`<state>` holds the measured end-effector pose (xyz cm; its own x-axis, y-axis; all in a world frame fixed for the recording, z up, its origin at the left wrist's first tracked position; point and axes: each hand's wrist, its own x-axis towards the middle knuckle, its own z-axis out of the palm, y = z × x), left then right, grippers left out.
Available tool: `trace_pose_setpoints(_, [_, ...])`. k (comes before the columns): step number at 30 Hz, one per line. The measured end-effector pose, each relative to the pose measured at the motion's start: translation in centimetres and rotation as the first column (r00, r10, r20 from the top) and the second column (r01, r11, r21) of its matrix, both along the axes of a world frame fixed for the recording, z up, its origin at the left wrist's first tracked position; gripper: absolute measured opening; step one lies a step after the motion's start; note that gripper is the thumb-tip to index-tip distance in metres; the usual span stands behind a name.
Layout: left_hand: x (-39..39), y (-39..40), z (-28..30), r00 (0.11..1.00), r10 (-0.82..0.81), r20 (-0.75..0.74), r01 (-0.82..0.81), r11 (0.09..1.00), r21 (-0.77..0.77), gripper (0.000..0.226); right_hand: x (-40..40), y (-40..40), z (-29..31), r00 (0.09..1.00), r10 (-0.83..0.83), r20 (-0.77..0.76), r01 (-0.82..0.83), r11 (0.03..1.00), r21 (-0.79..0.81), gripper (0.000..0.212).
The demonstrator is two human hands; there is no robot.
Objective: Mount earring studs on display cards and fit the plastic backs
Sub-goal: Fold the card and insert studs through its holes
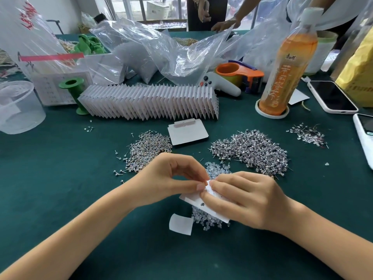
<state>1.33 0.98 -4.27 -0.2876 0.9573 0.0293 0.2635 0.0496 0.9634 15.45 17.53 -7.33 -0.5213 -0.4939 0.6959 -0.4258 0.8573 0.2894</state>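
White, fanned-out finished display cards (149,102) line the green desk (60,178) at twelve o'clock, yet big silver stud heaps (252,150) remain, while the left hand (167,178) and right hand (246,197) pinch one small white card (193,200) at centre over clear plastic backs (203,219), so I judge much work left.
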Motion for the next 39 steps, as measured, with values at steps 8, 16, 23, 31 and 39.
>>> trace_pose_setpoints(8, [0.06, 0.08, 0.29, 0.998, -0.036, -0.047, 0.036, 0.999, 0.001, 0.013, 0.06, -0.12, -0.11, 1.0, 0.003, -0.021, -0.003, 1.0, -0.004, 0.007])
trace_pose_setpoints(16, [0.15, 0.02, 0.41, 1.0, -0.014, 0.0, 0.014, 1.0, -0.011, 0.014, 0.09, 0.01, -0.17, 1.0, 0.0, -0.008, 0.0, 1.0, -0.013, 0.012])
trace_pose_setpoints(23, [0.29, 0.0, 0.42, 0.999, 0.011, 0.041, -0.01, 1.0, -0.024, 0.014, 0.01, 0.04, -0.19, 1.0, -0.004, 0.018, 0.004, 1.0, -0.005, 0.016])
trace_pose_setpoints(31, [0.59, -0.06, 0.55, 0.996, 0.015, -0.087, -0.017, 1.0, -0.02, 0.015, -0.01, -0.14, -0.4, 1.0, -0.014, 0.011, 0.014, 1.0, -0.016, 0.017])
trace_pose_setpoints(39, [0.84, -0.05, 0.59, 0.989, 0.019, -0.15, -0.022, 1.0, -0.02, 0.016, 0.05, -0.41, -0.24, 0.999, -0.037, -0.006, 0.037, 0.999, 0.001, 0.014])
